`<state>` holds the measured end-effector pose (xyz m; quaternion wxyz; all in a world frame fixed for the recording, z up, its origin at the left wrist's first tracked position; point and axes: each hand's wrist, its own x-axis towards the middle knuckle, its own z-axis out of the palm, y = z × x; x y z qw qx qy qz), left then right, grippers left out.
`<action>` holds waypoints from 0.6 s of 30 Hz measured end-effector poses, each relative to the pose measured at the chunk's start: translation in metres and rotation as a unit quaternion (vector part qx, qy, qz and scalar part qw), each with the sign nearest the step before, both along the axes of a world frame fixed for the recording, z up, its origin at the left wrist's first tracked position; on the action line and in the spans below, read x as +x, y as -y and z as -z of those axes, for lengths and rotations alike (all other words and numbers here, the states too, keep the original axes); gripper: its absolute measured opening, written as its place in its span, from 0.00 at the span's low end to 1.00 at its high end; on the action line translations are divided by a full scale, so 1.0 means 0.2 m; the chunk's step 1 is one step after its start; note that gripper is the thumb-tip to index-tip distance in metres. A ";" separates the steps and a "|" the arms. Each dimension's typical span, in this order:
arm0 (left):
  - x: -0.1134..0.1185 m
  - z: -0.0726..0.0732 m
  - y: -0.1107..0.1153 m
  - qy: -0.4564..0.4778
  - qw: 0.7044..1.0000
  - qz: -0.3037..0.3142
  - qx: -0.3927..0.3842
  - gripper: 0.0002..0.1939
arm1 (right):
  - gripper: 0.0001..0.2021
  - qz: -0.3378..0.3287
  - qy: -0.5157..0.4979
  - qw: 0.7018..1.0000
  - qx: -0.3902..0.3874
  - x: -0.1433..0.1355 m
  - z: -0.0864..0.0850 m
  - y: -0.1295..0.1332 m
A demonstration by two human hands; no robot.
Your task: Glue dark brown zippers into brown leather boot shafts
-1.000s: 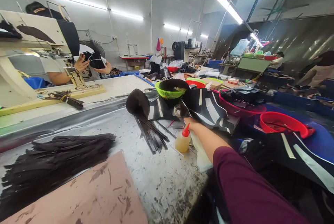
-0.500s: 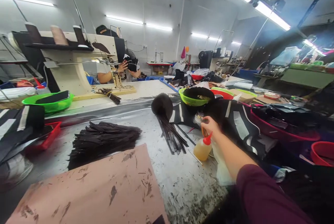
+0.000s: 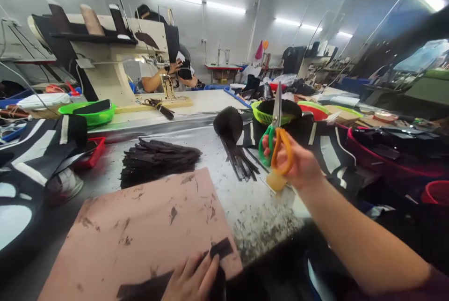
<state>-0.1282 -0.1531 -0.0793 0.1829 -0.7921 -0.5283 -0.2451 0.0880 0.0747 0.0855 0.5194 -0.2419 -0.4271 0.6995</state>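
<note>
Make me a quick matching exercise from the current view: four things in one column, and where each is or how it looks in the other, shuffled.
1. Scissors
2. Left hand
3. Pile of black strips
4. Board

A. Pink, with dark marks
B. Fingers on dark material
C. Raised in the right hand, blades up
D. On the gray table, by the board's far edge

Pairs: 1-C, 2-B, 3-D, 4-A

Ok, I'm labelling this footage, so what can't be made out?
Top of bottle: head view, behind right hand and scissors.
Face of co-worker: head view, behind sewing machine.
Part of black strip: head view, under left hand.
Right side of red bowl: head view, cut by picture edge.
</note>
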 end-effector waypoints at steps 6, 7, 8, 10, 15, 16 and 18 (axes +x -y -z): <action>0.04 -0.10 0.01 0.008 0.995 0.008 -0.104 0.21 | 0.16 0.002 0.138 0.950 -0.280 -0.04 0.52 0.83; 0.04 -0.10 0.02 0.004 0.994 0.011 -0.110 0.21 | 0.17 -0.017 0.181 0.938 -0.296 -0.01 0.59 0.92; 0.04 -0.10 0.02 -0.001 0.993 0.014 -0.114 0.21 | 0.22 -0.027 0.220 0.930 -0.292 0.02 0.65 1.01; 0.04 -0.09 0.03 -0.010 0.993 0.019 -0.116 0.20 | 0.31 -0.058 0.295 0.921 -0.246 0.08 0.74 1.13; 0.03 -0.08 0.04 -0.012 0.994 0.025 -0.105 0.19 | 0.33 -0.151 0.378 0.905 -0.126 0.15 0.80 1.23; 0.03 -0.08 0.04 -0.008 0.994 0.026 -0.105 0.19 | 0.32 -0.169 0.393 0.897 -0.107 0.14 0.79 1.23; 0.03 -0.08 0.03 -0.001 0.994 0.030 -0.107 0.20 | 0.31 -0.193 0.448 0.870 -0.065 0.10 0.76 1.20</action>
